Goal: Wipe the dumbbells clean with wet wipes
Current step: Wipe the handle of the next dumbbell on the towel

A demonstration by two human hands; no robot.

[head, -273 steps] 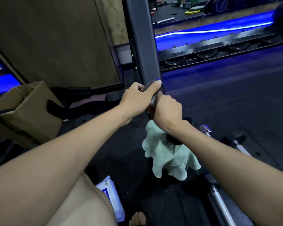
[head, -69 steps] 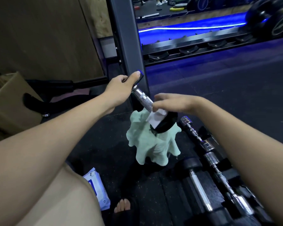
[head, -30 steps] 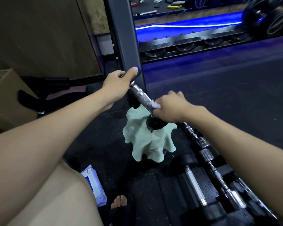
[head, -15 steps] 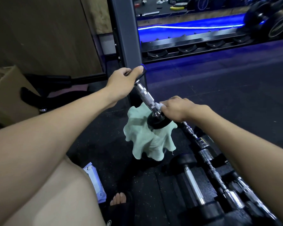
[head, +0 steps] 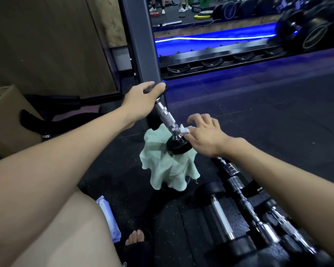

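Dumbbell (head: pixel 165 117) standing tilted on green cloth (head: pixel 168 170); left hand (head: pixel 143 100) gripping top end, right hand (head: pixel 204 133) pinching wet wipe (head: pixel 184 130) against handle, other fingers spreading.

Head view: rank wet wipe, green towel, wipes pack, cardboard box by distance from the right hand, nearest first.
From the right hand:
1. Wet wipe, at its fingertips against the dumbbell handle.
2. Green towel, just below-left, under the dumbbell.
3. Wipes pack, on the floor lower left.
4. Cardboard box, far left.
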